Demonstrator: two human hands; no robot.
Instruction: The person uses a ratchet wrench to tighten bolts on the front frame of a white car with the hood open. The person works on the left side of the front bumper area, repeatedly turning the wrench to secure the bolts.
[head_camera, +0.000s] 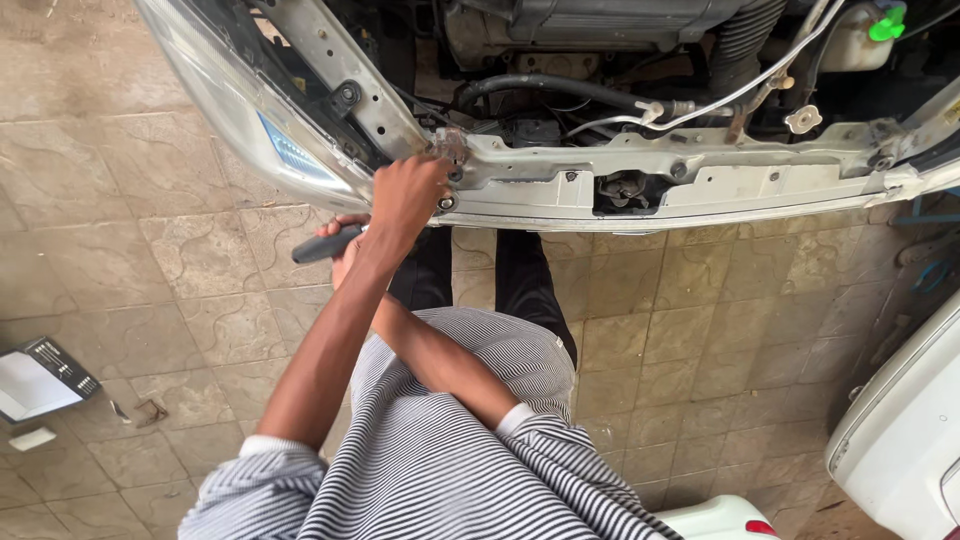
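One left hand (408, 195) presses fingers-curled against the car's front metal crossmember (640, 180), its grip unclear. One right hand (345, 245), mostly hidden beneath, closes around one dark tool handle (325, 245) just below the headlight (250, 120). Two detached white panels (900, 430) lie on the tiled floor (120, 250).

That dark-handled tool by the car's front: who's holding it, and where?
The right hand grips the dark tool by its handle, whose end sticks out leftward. The left hand rests on the metal front panel, holding nothing visible.

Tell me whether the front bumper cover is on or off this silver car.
Off. The bare silver metal front crossmember is exposed, with hoses and engine parts visible behind it, and floor tiles show directly beneath.
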